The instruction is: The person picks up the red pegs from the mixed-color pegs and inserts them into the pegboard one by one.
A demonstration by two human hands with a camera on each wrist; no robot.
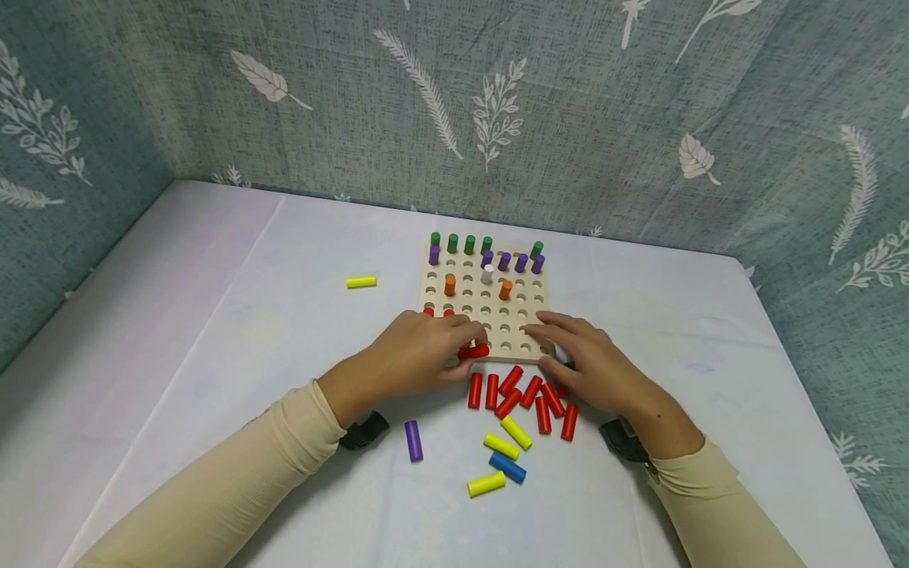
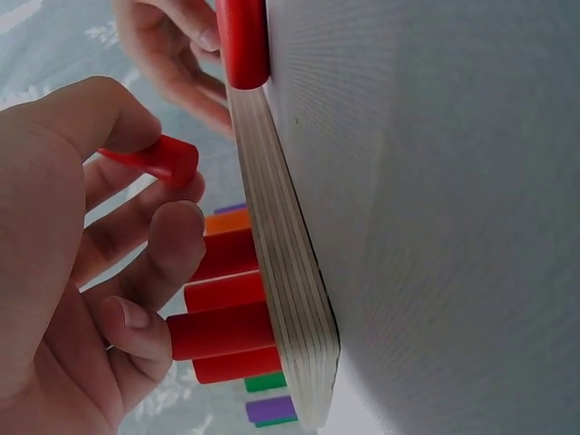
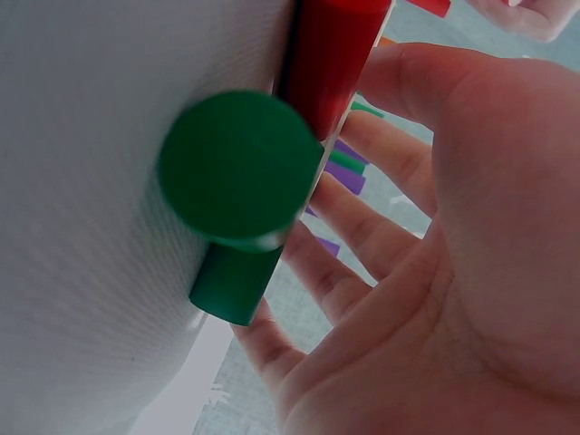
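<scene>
My left hand (image 1: 426,351) pinches a red peg (image 1: 474,352) between thumb and fingers, tilted above the front of a wooden pegboard (image 1: 514,360). In the left wrist view, several red pegs (image 2: 222,331) stand in the board under that hand's other fingers. My right hand (image 1: 591,359) lies at the board's front right corner, fingers spread and loosely bent, holding nothing. Loose green pegs (image 3: 237,168) and a red peg (image 3: 337,63) lie beside it in the right wrist view. Green pegs (image 1: 452,243), purple pegs (image 1: 504,261), orange pegs (image 1: 450,285) and a white peg (image 1: 487,274) stand in the board.
Several loose red pegs (image 1: 543,415) lie before the board. Nearer to me are yellow pegs (image 1: 501,446) and a blue peg (image 1: 507,467). A purple peg (image 1: 414,441) lies to their left, and another yellow peg (image 1: 361,282) left of the board. A leaf-patterned curtain (image 1: 454,110) hangs behind the table.
</scene>
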